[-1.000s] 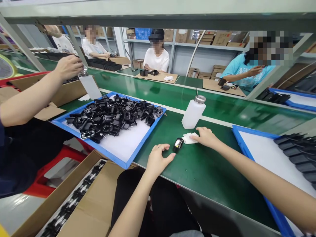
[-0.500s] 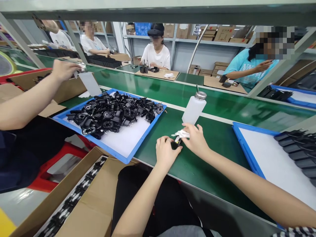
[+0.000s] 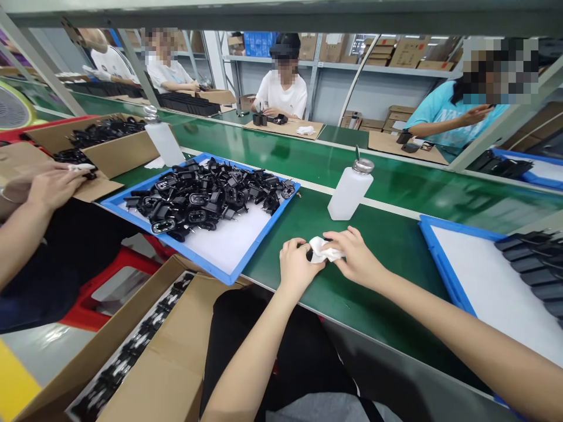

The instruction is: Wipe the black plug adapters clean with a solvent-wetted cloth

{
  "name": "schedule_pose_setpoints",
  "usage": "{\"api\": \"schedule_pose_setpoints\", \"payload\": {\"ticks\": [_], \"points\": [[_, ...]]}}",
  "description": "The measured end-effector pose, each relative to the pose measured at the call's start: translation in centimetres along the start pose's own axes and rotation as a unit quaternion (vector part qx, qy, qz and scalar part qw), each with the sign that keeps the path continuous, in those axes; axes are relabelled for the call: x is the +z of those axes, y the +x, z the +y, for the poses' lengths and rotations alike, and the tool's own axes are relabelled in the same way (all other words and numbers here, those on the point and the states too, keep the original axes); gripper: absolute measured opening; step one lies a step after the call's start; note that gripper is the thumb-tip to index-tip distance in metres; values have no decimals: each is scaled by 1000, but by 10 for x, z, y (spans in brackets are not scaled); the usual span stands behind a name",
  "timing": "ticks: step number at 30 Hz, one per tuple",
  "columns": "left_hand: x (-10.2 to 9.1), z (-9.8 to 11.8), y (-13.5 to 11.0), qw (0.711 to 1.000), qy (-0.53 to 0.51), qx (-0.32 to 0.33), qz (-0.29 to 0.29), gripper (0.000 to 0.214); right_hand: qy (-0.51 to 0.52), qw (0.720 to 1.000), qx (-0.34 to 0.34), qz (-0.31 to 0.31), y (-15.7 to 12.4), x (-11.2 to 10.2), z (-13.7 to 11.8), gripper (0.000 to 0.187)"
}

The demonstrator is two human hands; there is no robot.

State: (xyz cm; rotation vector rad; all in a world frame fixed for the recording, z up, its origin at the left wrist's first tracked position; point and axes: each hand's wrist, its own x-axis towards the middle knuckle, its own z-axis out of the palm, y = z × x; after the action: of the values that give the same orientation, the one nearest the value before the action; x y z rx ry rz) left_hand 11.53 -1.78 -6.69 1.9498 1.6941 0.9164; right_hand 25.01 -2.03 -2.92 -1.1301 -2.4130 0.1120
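My left hand (image 3: 295, 268) is closed around a small black power adapter (image 3: 309, 255) just above the green bench top. Most of the adapter is hidden by the fingers and by a crumpled white cloth (image 3: 320, 251). That cloth is pinched in my right hand (image 3: 359, 258) and lies over the adapter's face. Behind my hands stands a white pump bottle (image 3: 350, 193) with a metal cap. To the left, a blue-rimmed tray (image 3: 246, 266) holds a heap of black plug adapters (image 3: 206, 196).
Rows of black adapters (image 3: 534, 266) lie in a second blue tray (image 3: 448, 275) on the right. Below left is an open carton (image 3: 171, 357) of parts. A co-worker's hand (image 3: 55, 186) works at far left, near another bottle (image 3: 165, 143). Several people sit across the bench.
My right hand has brought the cloth down over the adapter, covering its label side. The neighbouring co-worker's hand has left the far bottle and moved down left. The view has shifted slightly.
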Motion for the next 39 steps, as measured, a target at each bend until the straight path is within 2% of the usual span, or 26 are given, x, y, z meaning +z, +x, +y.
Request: {"api": "schedule_pose_setpoints", "payload": {"ticks": [2, 4, 6, 9, 11, 13, 17, 19, 21, 23, 26, 30, 32, 34, 36, 39], "points": [[1, 0, 0, 1000, 2, 8, -5, 27, -2, 999, -18, -27, 0, -8, 6, 38], [0, 0, 0, 1000, 0, 8, -6, 27, 19, 999, 4, -34, 3, -13, 13, 38], [0, 0, 0, 1000, -5, 6, -6, 26, 80, 991, 106, -10, 8, -15, 20, 35], [-1, -1, 0, 1000, -13, 4, -8, 27, 164, 941, 291, 44, 15, -15, 29, 29], [-1, -1, 0, 1000, -14, 3, -10, 27, 165, 929, 327, 55, 15, -13, 31, 26], [-1, -1, 0, 1000, -13, 3, -12, 27, 138, 946, 290, 48, 11, -9, 27, 23], [-2, -2, 0, 1000, -7, 10, -19, 25, 66, 987, 139, 46, -2, 8, 5, 25], [-2, -3, 0, 1000, -2, 15, -24, 21, 68, 994, 81, 39, -6, 17, -8, 26], [-3, -4, -1, 999, -1, 25, -29, 18, 101, 993, 52, 20, -7, 22, -18, 26], [-3, -5, -1, 999, -4, 31, -30, 20, 151, 987, 61, 0, -7, 20, -22, 25], [-2, -5, -1, 999, -8, 22, -26, 23, 242, 958, 156, -8, -4, 3, -13, 23], [-1, -3, 0, 1000, -14, 14, -17, 27, 316, 900, 291, 77, 2, -24, 14, 22], [0, -3, 0, 1000, -16, 12, -13, 26, 305, 891, 316, 119, 3, -28, 23, 21], [0, -3, 0, 1000, -16, 10, -13, 26, 255, 909, 308, 120, 3, -24, 26, 17], [0, -3, 0, 1000, -15, 9, -15, 26, 193, 939, 273, 80, 1, -12, 20, 11], [-1, -3, 1, 1000, -8, 11, -22, 26, 114, 981, 154, 26, -4, 9, 2, 12]]}}
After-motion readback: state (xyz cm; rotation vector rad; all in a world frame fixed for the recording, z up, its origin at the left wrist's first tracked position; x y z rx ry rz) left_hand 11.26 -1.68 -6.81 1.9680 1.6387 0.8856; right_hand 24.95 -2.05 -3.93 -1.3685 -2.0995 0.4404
